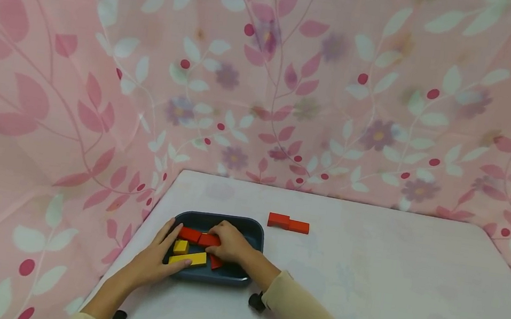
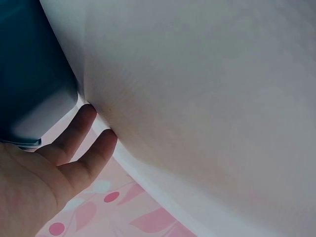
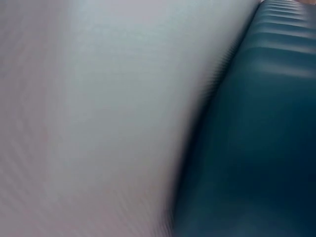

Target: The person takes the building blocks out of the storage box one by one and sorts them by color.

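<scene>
In the head view, a dark blue tray point(image 1: 253, 230) stands on the white table with red and yellow blocks inside. My right hand point(image 1: 231, 243) reaches over it, fingers bent, and pinches a red block point(image 1: 209, 239). Beside that lies another red block point(image 1: 189, 234). Spread across the tray's left rim is my left hand point(image 1: 152, 262), its thumb at a long yellow block point(image 1: 194, 259). A yellow cube point(image 1: 181, 247) sits between its thumb and fingers. Another red block point(image 1: 215, 262), partly hidden, lies under the right hand. The right wrist view shows only the blurred tray side point(image 3: 256, 148).
Two red blocks point(image 1: 278, 220) lie touching on the table point(image 1: 366, 276), behind and right of the tray. A pink floral cloth point(image 1: 295, 78) hangs behind and at the left. The table's left edge passes close to the left hand.
</scene>
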Tool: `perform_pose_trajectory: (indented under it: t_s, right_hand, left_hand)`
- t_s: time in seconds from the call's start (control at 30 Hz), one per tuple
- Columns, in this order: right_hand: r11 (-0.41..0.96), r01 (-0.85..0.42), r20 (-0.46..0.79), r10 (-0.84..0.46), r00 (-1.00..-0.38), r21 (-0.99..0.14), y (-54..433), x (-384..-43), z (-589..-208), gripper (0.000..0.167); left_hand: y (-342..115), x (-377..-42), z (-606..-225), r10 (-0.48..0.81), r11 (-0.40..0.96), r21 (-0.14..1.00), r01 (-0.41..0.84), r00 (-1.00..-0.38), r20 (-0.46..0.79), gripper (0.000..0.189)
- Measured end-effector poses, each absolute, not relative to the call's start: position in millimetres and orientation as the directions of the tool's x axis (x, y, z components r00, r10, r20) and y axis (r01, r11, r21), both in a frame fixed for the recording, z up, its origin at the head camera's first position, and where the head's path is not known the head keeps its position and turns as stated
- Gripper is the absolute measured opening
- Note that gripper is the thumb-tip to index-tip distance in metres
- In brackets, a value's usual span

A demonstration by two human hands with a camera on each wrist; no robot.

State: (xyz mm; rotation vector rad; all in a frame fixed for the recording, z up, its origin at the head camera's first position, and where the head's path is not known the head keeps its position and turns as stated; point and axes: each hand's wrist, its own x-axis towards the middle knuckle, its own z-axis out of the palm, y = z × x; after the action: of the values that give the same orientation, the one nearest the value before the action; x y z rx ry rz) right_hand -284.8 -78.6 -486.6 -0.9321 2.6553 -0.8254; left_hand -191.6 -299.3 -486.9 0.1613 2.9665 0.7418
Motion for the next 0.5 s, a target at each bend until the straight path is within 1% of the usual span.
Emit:
perform_pose_trajectory:
  t_s: [0.13, 0.23, 0.33, 0.5]
  right_hand:
    - [0.634, -0.541, 0.037, -0.629, -0.776, -0.553, -77.4, -285.4, -484.8, 0.035]
    - [0.619, -0.55, 0.083, -0.619, -0.781, -0.56, -76.7, -286.6, -484.7, 0.035]
    - [0.6, -0.533, 0.112, -0.595, -0.796, -0.597, -76.7, -287.8, -485.6, 0.035]
    - [0.576, -0.502, 0.109, -0.581, -0.806, -0.645, -76.6, -285.2, -488.2, 0.034]
  left_hand:
    - [-298.4, -192.9, -484.3, 0.121, 0.873, 0.481, 0.085, -0.992, -0.045, 0.098]
    - [-297.8, -193.7, -483.6, 0.127, 0.869, 0.487, 0.09, -0.991, -0.043, 0.098]
    - [-297.5, -194.1, -484.0, 0.124, 0.869, 0.488, 0.088, -0.991, -0.041, 0.097]
    - [-297.7, -191.7, -485.3, 0.11, 0.872, 0.484, 0.068, -0.992, -0.058, 0.096]
